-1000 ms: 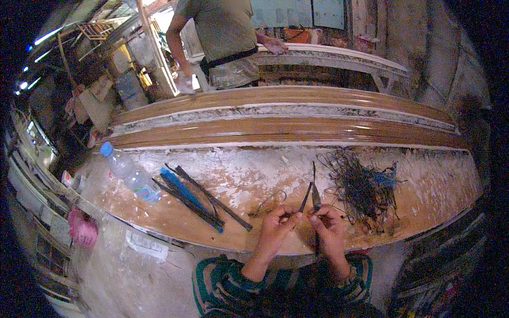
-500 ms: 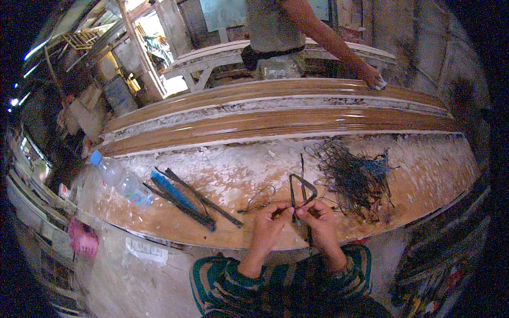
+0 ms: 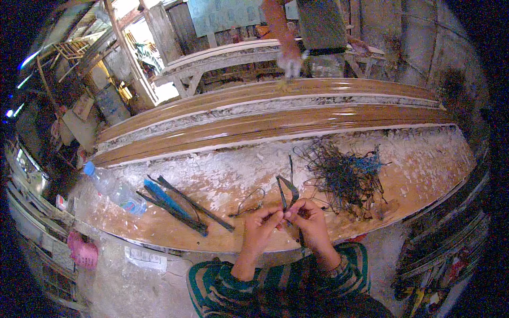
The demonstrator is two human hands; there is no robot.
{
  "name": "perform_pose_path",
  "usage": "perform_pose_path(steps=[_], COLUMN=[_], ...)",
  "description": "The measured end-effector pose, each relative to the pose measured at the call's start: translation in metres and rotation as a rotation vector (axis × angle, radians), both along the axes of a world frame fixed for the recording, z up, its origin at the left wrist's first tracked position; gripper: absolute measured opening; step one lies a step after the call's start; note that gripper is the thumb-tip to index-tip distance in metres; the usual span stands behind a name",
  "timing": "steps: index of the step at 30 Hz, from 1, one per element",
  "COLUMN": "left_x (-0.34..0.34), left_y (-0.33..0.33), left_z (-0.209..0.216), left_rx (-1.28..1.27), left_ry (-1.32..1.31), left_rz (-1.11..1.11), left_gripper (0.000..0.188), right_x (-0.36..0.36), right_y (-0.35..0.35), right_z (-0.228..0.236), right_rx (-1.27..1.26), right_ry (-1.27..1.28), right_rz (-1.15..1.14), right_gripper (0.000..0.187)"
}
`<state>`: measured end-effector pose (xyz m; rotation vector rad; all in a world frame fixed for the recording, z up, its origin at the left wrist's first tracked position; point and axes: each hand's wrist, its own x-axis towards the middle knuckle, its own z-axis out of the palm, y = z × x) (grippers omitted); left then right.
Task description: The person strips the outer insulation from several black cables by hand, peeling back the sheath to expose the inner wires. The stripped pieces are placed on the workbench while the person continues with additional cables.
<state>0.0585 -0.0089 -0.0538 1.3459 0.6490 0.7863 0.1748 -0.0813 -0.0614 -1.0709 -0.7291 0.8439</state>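
My left hand (image 3: 260,227) and my right hand (image 3: 309,223) meet above the near edge of the table. Both are closed, fingertips pinching a dark flat strip (image 3: 289,186). The strip is bent into a narrow loop above my fingers, with one end sticking up and another hanging below toward my lap. What lies between the fingertips is too small to make out. Right of my hands is a tangled heap of dark and blue cords (image 3: 344,183). A thin loop of cord (image 3: 252,200) lies just beyond my left hand. Farther left are straight bundles of black and blue strips (image 3: 175,204).
A clear plastic bottle (image 3: 114,191) with a blue cap lies at the table's left. Long glossy brown boards (image 3: 275,119) run across behind the white-stained tabletop (image 3: 222,159). Past them a co-worker's hand (image 3: 290,61) holds something whitish. A pink bag (image 3: 83,250) is at lower left.
The co-worker's arm has swept left along the far board, and their body has shifted right. My hands keep pinching the strip; its loop looks narrower. The view has shifted slightly.
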Motion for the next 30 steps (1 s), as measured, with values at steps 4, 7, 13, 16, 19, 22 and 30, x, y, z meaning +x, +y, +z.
perform_pose_path(steps=[4, 7, 13, 16, 19, 22, 30], left_x=[0.0, -0.001, -0.015, -0.018, -0.019, -0.019, -0.022], left_y=[-0.001, 0.0, 0.006, 0.006, 0.005, 0.006, -0.002], left_z=[0.001, 0.003, 0.015, 0.018, 0.017, 0.017, 0.029], left_rx=[-0.008, -0.038, 0.116, 0.148, 0.1, 0.188, 0.367], left_ry=[-0.084, -0.094, 0.069, 0.119, 0.091, 0.112, 0.289], left_rz=[-0.028, -0.063, -0.132, -0.151, -0.142, -0.184, -0.308], left_gripper=[0.022, 0.017, 0.009, 0.007, 0.006, 0.007, 0.009], right_x=[0.001, -0.001, -0.004, -0.007, -0.007, -0.003, 0.017], right_y=[0.001, 0.002, -0.001, -0.002, -0.001, -0.004, -0.022], right_z=[-0.002, -0.003, 0.001, 0.003, 0.003, 0.004, 0.022], right_rx=[0.006, -0.048, 0.066, 0.11, 0.239, 0.296, 0.123], right_ry=[-0.058, -0.139, -0.355, -0.324, -0.289, -0.471, -0.43], right_rz=[-0.013, -0.013, 0.001, 0.015, 0.004, -0.016, -0.152], right_gripper=[0.015, 0.017, 0.025, 0.034, 0.043, 0.05, 0.05])
